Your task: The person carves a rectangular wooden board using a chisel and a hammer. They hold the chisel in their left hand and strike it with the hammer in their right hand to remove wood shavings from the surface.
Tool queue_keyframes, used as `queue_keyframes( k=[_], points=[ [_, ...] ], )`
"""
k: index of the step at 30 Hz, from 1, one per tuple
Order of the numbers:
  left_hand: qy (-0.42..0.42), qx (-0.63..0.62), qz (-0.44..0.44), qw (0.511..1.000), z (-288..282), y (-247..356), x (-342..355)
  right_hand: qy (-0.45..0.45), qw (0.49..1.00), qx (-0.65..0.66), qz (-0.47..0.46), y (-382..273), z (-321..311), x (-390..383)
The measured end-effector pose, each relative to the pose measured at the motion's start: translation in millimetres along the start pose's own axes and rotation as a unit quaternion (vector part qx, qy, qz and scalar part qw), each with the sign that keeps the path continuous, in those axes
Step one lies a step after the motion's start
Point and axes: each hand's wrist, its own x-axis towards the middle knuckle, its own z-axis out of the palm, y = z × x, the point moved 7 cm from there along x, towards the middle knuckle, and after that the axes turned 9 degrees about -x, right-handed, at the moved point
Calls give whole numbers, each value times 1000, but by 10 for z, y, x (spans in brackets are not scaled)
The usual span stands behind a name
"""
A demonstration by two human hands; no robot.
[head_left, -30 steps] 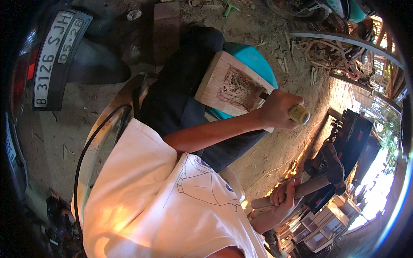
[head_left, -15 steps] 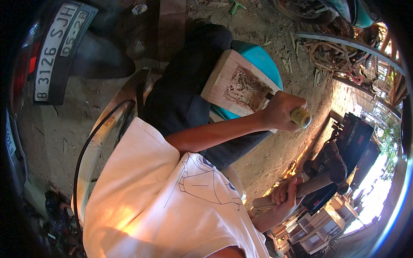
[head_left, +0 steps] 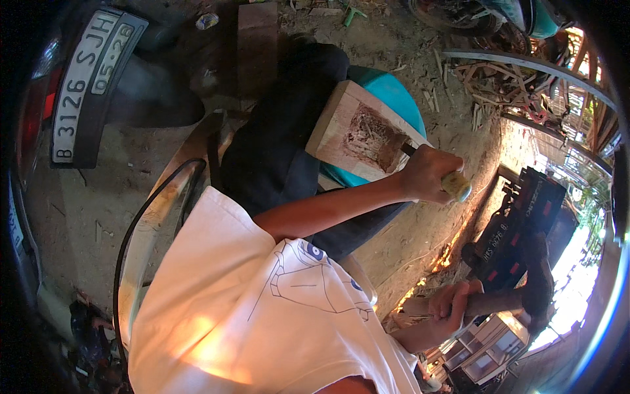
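My left hand (head_left: 432, 172) is closed round a chisel, whose yellowish handle end (head_left: 456, 186) sticks out past my fist. Its dark blade (head_left: 408, 149) slants into the edge of a rough, hollowed recess (head_left: 373, 134) in a pale wooden block (head_left: 331, 125). The block rests by my dark-trousered leg, over a teal rounded thing (head_left: 397, 92). Lower right, my right hand (head_left: 454, 305) grips a hammer by its wooden handle (head_left: 492, 302). The dark hammer head (head_left: 539, 289) is well apart from the chisel.
A vehicle's rear with a number plate (head_left: 82, 88) stands at the upper left. A black cable (head_left: 125, 243) loops by a pale curved board (head_left: 147, 217). Wood scraps (head_left: 502, 85) lie heaped at the upper right. Dark truck mudflaps (head_left: 518, 230) and wooden cabinet frames (head_left: 489, 348) are at the right.
My right hand and the hammer have moved right and downward in the picture, farther from the chisel. My left hand keeps its hold on the chisel at the recess.
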Motion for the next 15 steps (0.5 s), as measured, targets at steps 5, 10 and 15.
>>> queue_keyframes(
  k=[5,10,15],
  points=[
    [-2,1,-6,1000,8,-4,-22,-40,990,-82,109,346,75,50],
    [5,-15,-17,1000,16,-18,-32,5,991,12,136,473,-303,106],
    [1,-3,-15,1000,-10,-25,-33,8,967,-234,99,282,4,207]
  ],
)
